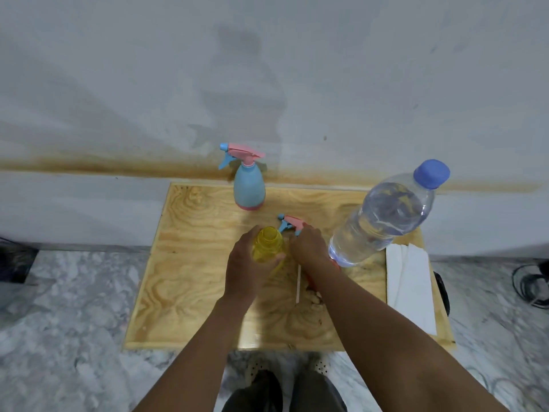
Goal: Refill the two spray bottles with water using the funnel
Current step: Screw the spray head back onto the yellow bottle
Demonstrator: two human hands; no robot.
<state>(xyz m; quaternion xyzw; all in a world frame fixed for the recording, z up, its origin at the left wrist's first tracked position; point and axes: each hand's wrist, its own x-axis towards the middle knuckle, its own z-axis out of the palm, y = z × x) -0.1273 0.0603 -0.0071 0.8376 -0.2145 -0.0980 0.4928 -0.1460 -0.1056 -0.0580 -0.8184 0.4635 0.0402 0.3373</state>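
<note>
On the worktop (pixel 184 292) a spray bottle (pixel 249 185) stands at the back, an open bottle (pixel 267 243) in the middle; right of it come the spray head (pixel 289 223), the water bottle (pixel 383 215), then napkins (pixel 411 286).

Left hand (pixel 243 272) grips yellow spray bottle (pixel 267 245), upright mid-board, neck open, no cap. Right hand (pixel 309 245) just right of it holds the pink/blue trigger head (pixel 289 223), off the bottle, nozzle pointing left; white dip tube (pixel 298 282) trails toward the near edge. Blue spray bottle (pixel 249 185) stands at far centre, trigger head on. Big clear water bottle (pixel 383 221), blue cap on, stands far right. White folded paper (pixel 411 289) lies on the right edge of the plywood board (pixel 190 263).
</note>
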